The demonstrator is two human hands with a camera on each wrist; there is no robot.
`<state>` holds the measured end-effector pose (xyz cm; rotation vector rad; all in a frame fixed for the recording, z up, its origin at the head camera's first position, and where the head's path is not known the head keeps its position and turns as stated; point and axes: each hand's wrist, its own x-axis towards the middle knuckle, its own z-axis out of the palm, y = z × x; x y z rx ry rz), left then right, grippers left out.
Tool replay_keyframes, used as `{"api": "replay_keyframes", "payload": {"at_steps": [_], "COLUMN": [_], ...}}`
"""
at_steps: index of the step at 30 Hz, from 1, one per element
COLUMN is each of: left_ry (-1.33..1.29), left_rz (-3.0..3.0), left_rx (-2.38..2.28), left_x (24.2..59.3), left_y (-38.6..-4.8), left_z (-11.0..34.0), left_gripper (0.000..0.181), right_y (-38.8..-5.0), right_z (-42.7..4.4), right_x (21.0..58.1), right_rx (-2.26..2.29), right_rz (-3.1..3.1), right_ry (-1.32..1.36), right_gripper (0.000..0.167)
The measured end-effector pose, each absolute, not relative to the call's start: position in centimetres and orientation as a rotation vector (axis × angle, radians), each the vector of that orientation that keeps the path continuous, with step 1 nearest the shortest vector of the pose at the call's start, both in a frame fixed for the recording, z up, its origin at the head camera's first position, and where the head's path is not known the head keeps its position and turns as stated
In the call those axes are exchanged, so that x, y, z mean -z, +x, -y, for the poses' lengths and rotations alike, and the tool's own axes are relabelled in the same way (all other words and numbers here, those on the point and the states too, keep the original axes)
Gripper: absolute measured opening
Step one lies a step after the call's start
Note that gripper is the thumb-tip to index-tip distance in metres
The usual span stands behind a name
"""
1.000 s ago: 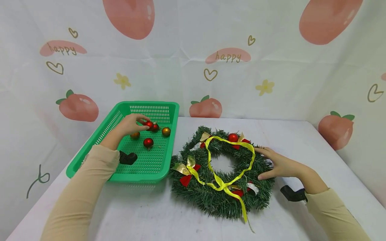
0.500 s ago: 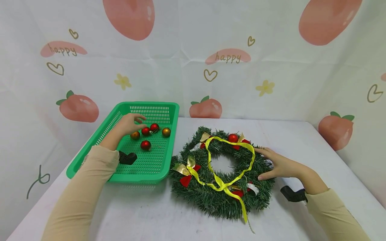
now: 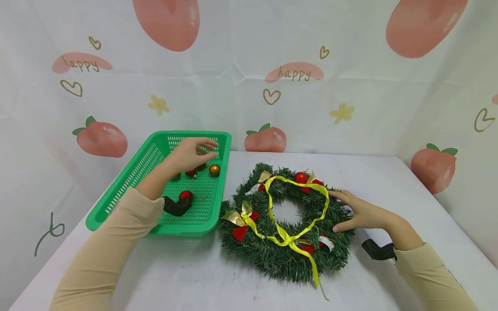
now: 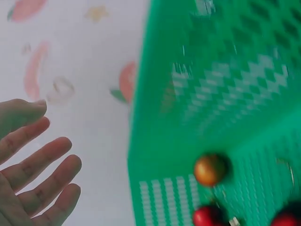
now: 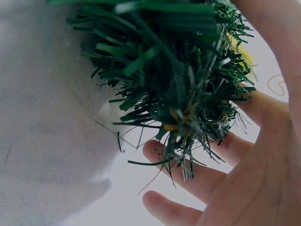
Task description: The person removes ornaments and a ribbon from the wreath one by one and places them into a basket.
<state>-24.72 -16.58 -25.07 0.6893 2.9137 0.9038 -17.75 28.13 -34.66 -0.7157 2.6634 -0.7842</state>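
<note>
My left hand (image 3: 193,153) is held above the green basket (image 3: 219,203), fingers loosely bent and spread, with nothing between them. In the left wrist view its fingers hang clear of the basket wall. Inside the basket lie several bauble ornaments: a gold bauble (image 3: 214,170), a red bauble (image 3: 186,195) partly behind the black wrist camera, and others partly hidden under the hand. My right hand (image 3: 359,212) holds the right rim of the green Christmas wreath (image 3: 249,255), thumb in front and fingers around its edge. A yellow ribbon (image 3: 287,240) lies across the wreath.
The basket stands left of the wreath on a white-covered table (image 3: 194,272). A red bauble (image 3: 301,178) and several red, gold and white bows sit on the wreath. A printed cloth (image 3: 241,52) hangs behind.
My left hand, earlier at a red bauble in the basket, has let it go and moved up and right without it. The red baubles rolled slightly. The right hand and wreath stay put.
</note>
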Motion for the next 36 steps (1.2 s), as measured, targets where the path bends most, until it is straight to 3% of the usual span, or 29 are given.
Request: {"api": "replay_keyframes", "payload": {"at_steps": [19,36], "left_ry": [1.1,1.217], "left_rz": [-2.724,-2.643], "left_rx": [-0.943,-0.916], "left_x": [23.2,24.4], "left_y": [-21.2,-23.0], "left_z": [8.9,1.5], "left_gripper": [0.033,0.032], "right_y": [-17.8,-17.7], "right_z": [-28.1,-28.2], "right_x": [34.6,34.7], "right_rx": [0.789,0.797], "right_rz": [-2.652,-2.655], "right_ry": [-0.712,-0.724], "right_gripper": [0.098,0.097]}}
